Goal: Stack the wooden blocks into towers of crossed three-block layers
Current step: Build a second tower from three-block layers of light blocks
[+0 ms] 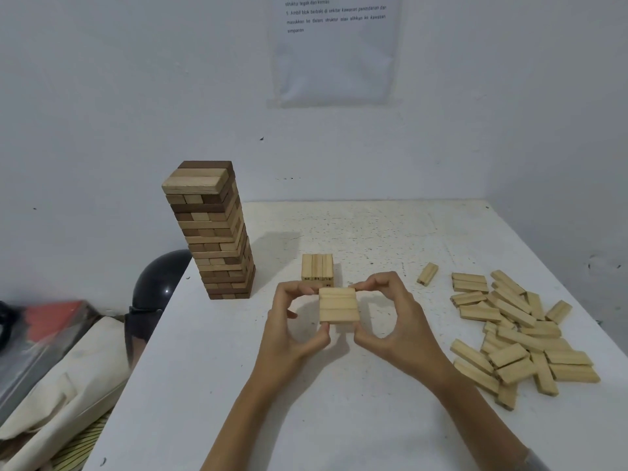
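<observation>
Three pale wooden blocks (338, 305) lie side by side as one flat layer, pinched between my left hand (296, 329) and my right hand (396, 319), thumbs at the near edge and fingertips at the far corners. Just behind them a short low stack (317, 266) stands on the white table (339, 402), its top layer of three blocks pointing away from me. A tall tower (214, 232) of mixed dark and light blocks rises at the table's left edge. A loose pile of pale blocks (520, 334) lies at the right.
A single stray block (427, 273) lies between the low stack and the pile. Off the table's left edge are a dark helmet (159, 283), cloth and bags. White walls close in behind and at the right; a printed sheet (336, 49) hangs above.
</observation>
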`<state>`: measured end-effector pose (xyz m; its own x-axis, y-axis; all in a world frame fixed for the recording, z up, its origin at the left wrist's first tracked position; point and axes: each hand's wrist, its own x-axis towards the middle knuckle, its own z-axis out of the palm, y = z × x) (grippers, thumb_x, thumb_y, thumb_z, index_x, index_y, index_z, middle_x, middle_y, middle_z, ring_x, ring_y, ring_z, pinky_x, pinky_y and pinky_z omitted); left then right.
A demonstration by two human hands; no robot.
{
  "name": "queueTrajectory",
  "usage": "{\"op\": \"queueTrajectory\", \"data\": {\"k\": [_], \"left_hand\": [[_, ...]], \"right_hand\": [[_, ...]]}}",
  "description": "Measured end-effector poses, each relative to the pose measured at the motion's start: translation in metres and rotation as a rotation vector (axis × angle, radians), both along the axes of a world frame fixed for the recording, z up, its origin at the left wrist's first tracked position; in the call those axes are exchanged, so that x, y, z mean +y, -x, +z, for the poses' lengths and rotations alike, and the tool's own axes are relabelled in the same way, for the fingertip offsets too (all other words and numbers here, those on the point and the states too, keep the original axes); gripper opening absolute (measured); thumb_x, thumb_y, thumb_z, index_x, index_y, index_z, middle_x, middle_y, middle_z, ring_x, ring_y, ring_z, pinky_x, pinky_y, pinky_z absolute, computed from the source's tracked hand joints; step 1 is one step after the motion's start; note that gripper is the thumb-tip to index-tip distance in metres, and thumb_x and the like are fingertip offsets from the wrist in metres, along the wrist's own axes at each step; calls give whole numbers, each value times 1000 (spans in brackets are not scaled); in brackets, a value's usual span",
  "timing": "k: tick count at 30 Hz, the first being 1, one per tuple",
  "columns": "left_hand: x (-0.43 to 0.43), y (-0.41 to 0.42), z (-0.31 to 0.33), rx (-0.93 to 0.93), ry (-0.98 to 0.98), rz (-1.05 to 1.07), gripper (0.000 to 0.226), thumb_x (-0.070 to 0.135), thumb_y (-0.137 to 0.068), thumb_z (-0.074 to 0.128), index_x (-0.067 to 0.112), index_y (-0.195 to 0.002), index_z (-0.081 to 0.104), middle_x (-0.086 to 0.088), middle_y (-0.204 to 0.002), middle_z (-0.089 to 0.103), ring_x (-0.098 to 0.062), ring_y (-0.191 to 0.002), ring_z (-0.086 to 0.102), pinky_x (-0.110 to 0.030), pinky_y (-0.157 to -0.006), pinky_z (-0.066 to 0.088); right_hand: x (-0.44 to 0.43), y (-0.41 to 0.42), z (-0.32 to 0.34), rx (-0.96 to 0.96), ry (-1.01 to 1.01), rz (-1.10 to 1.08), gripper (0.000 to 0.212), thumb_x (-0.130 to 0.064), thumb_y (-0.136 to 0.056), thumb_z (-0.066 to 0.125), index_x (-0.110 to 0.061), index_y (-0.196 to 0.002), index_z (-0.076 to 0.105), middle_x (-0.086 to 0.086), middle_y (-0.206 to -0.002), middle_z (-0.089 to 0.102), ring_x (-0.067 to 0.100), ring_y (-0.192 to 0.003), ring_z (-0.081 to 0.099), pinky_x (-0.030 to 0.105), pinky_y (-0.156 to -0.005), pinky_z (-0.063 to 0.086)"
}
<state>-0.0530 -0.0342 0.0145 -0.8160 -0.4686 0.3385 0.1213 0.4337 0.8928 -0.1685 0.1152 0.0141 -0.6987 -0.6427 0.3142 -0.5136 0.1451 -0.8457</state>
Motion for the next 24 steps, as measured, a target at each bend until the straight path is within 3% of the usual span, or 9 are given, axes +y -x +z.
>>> {"op": "queueTrajectory", "data": {"k": [2,6,9,11,15,20,24], "left_hand": [[-6,5,3,27,-14,30,40,31,-70,65,35,-104,44,12,-120,61,-13,-120,51,-21,-83,39],[-18,19,7,42,-41,71,41,31,-72,66,31,-107,45,13,-121,61,-8,-119,52,-15,-81,39],[-28,29,7,34,-63,90,41,18,-75,67,30,-108,45,17,-122,61,-6,-121,51,-23,-84,39],[-34,34,6,24,-70,96,42,17,-76,67,29,-110,45,17,-122,60,-7,-122,50,-28,-85,39],[-42,40,3,5,-71,93,46,35,-72,67,29,-112,46,17,-123,60,-5,-123,49,-32,-87,40],[-47,47,-2,-29,-68,105,49,33,-72,66,28,-117,47,21,-124,58,-2,-124,48,-32,-88,39],[-50,51,-6,-43,-64,114,47,21,-76,68,28,-118,48,21,-124,58,-2,-123,48,-32,-89,39]], "right_hand": [[-9,4,5,-19,43,-5,49,-26,-69,75,-41,-104,45,-12,-117,62,12,-118,54,36,-101,41],[-28,13,7,-53,86,-33,51,-17,-71,78,-39,-103,45,-16,-113,64,7,-117,54,32,-101,39],[-42,18,2,-70,54,-78,52,-25,-72,76,-43,-107,42,-25,-116,61,8,-121,48,22,-101,27],[-50,21,1,-60,38,-98,54,-24,-73,75,-42,-110,39,-27,-117,60,-3,-120,43,15,-98,19],[-59,25,-3,-19,7,-102,54,-16,-78,75,-32,-115,39,-25,-121,59,-17,-118,36,16,-100,15],[-69,28,-10,80,-29,-146,47,-40,-73,61,-40,-114,38,-28,-124,55,-9,-120,36,15,-99,12],[-72,30,-12,72,-37,-152,47,-34,-74,61,-41,-113,38,-27,-125,54,-7,-121,37,12,-99,9]]}}
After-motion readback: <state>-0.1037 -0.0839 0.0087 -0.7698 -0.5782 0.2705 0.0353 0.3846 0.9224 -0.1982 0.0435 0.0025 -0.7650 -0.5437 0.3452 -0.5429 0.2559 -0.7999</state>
